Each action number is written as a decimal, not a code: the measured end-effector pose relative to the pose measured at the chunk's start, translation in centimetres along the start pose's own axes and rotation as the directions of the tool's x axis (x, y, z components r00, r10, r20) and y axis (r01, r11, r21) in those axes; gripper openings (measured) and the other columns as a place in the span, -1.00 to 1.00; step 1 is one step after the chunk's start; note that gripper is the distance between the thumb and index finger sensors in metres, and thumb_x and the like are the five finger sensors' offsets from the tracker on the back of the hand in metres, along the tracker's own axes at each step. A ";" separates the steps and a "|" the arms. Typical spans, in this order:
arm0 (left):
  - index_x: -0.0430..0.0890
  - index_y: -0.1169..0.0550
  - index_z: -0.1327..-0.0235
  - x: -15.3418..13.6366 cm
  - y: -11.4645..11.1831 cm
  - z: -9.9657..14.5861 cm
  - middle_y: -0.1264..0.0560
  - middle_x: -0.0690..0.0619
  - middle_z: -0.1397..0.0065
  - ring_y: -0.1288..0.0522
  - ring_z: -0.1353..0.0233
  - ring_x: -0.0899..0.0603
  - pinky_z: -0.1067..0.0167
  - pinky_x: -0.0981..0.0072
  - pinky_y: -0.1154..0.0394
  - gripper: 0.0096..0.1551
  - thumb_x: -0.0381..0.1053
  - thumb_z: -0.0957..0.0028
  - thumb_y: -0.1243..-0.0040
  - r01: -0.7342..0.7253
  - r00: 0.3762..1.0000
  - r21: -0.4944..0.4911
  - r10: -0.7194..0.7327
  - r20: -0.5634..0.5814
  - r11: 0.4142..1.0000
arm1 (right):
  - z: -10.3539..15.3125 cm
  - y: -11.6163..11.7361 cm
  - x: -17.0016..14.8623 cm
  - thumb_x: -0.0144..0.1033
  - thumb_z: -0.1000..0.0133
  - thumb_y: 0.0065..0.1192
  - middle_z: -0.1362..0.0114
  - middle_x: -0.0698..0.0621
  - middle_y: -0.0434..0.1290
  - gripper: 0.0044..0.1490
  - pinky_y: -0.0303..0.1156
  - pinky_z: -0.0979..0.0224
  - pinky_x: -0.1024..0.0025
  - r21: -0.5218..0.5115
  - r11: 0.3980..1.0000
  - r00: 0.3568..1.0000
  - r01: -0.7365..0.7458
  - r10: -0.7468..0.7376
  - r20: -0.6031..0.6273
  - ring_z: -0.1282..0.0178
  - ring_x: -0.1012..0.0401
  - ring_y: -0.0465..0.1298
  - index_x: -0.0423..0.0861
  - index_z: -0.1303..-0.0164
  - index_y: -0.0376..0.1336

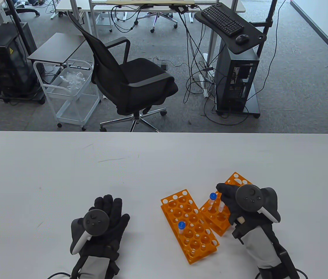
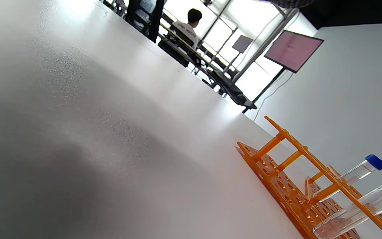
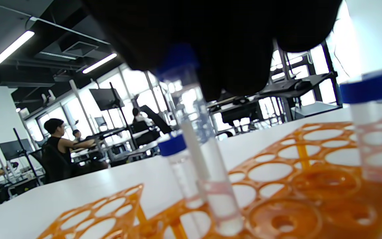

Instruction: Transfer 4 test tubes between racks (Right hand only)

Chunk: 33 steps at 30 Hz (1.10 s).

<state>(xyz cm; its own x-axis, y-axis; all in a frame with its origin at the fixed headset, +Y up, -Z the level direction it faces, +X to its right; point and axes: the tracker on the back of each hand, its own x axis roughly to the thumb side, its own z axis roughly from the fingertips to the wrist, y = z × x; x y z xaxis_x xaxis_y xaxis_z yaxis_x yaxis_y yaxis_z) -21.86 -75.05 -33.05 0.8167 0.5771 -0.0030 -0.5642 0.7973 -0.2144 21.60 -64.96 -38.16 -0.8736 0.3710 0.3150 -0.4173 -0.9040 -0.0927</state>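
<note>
The right hand [image 1: 233, 203] grips a capped test tube [image 3: 199, 139] over the right rack [image 1: 220, 210], beside the left rack [image 1: 190, 223] — I'd lift it straight up, clearing its neighbour. The left hand [image 1: 102, 223] lies flat and open on the bench [image 1: 65, 174].

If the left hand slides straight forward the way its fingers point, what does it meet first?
Nothing, as far as can be seen: ahead of the left hand lies only bare table up to the far edge. The racks stand off to its right.
</note>
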 end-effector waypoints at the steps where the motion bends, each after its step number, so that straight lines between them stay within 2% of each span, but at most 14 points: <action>1: 0.29 0.17 -0.66 0.0 0.0 0.0 0.44 0.26 -0.70 0.66 -0.61 0.06 -0.52 0.10 0.65 -0.20 0.42 -0.22 0.31 0.000 1.000 0.000 0.000 0.000 1.000 | 0.0 0.0 0.0 -0.39 -0.06 0.33 -0.31 -0.23 0.58 -0.43 0.33 -0.29 -0.25 0.002 1.000 1.000 0.000 0.000 -0.002 -0.24 -0.20 0.53 -0.18 -0.31 0.40; 33: 0.28 0.17 -0.66 0.1 0.0 0.0 0.43 0.25 -0.70 0.65 -0.61 0.05 -0.52 0.10 0.65 -0.20 0.42 -0.22 0.31 -0.001 1.000 -0.006 0.001 -0.001 1.000 | -0.2 1.2 -0.6 -0.36 -0.06 0.35 -0.30 -0.23 0.58 -0.41 0.33 -0.29 -0.25 0.111 0.994 0.999 -0.010 0.016 -0.051 -0.22 -0.19 0.54 -0.19 -0.32 0.39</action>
<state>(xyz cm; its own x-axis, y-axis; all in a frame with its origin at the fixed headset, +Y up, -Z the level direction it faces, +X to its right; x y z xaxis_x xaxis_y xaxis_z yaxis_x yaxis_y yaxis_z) -21.83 -74.98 -33.03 0.8160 0.5780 -0.0040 -0.5646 0.7955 -0.2200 21.59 -66.26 -38.67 -0.8918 0.3671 0.2645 -0.3783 -0.9256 0.0092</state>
